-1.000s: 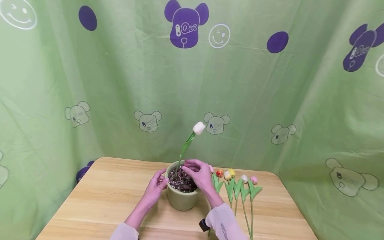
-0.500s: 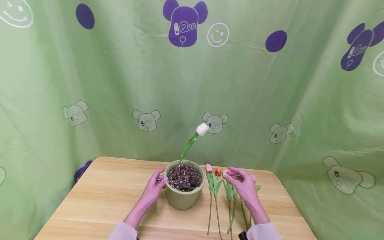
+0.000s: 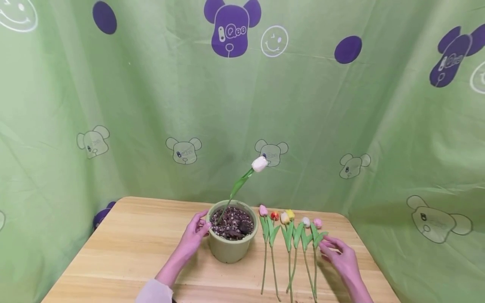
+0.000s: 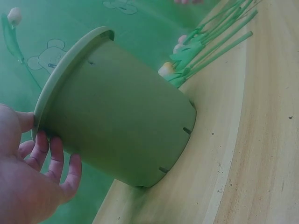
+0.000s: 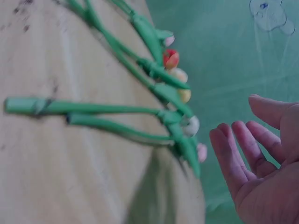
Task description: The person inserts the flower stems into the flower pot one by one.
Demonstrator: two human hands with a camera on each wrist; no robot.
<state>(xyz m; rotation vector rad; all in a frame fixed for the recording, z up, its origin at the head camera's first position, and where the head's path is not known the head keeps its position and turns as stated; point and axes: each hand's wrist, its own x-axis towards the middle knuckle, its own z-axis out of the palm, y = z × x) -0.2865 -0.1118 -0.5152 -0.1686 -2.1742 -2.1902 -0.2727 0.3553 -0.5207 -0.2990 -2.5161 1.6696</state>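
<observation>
A green flower pot [image 3: 229, 250] filled with dark, speckled soil [image 3: 234, 223] stands on the table. One white artificial tulip [image 3: 259, 164] rises from the soil and leans to the right. My left hand [image 3: 192, 236] grips the pot's left rim, thumb at the edge and fingers beneath it, as the left wrist view shows [image 4: 37, 172]. At the right end of the row of loose tulips, my right hand [image 3: 342, 257] is beside the leaves of the pink tulip [image 3: 317, 223]. Its fingers are spread loosely with nothing between them [image 5: 261, 163].
Several tulips lie side by side right of the pot, among them a pink one [image 3: 263, 210], a red one [image 3: 274, 216], a yellow one [image 3: 290, 214] and a whitish one [image 3: 305, 222]. A green printed curtain [image 3: 227, 105] hangs behind the wooden table [image 3: 125, 252].
My right hand has left the pot and swept right across the loose tulips to their far end. The white tulip tilts further right. My left hand keeps its hold on the rim.
</observation>
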